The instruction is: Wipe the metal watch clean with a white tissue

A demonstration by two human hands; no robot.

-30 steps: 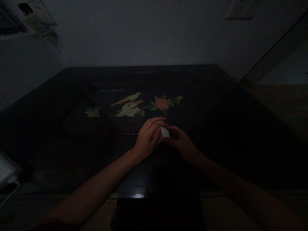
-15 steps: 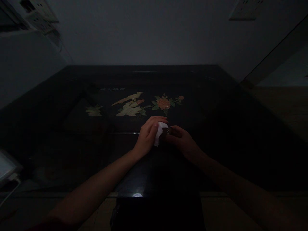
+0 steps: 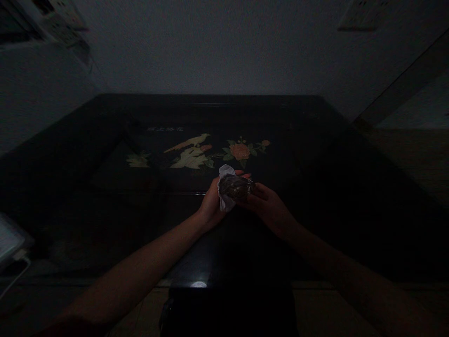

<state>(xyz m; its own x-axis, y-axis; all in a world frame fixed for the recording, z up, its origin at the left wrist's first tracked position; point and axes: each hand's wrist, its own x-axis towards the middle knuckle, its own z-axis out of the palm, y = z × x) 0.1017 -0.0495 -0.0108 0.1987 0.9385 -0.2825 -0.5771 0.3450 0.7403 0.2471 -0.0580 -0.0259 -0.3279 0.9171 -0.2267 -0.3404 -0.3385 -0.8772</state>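
Note:
The scene is very dark. Both my hands meet over the middle of a black lacquered table (image 3: 315, 178). My left hand (image 3: 210, 206) cups a white tissue (image 3: 224, 201) from below. On the tissue rests a small dark round object (image 3: 236, 187) that I cannot make out. My right hand (image 3: 268, 206) grips that dark object from the right side, fingers curled around it. Both forearms reach in from the bottom edge.
The table top carries an inlaid bird and flower picture (image 3: 199, 152) just beyond my hands. A pale device with a cable (image 3: 10, 248) lies at the left edge. Wall sockets (image 3: 66, 18) show at the top left. A bright reflection (image 3: 199, 284) marks the table's near edge.
My left hand turned palm up and opened under the tissue. The dark round object, hidden before, now shows on top of the tissue between my hands.

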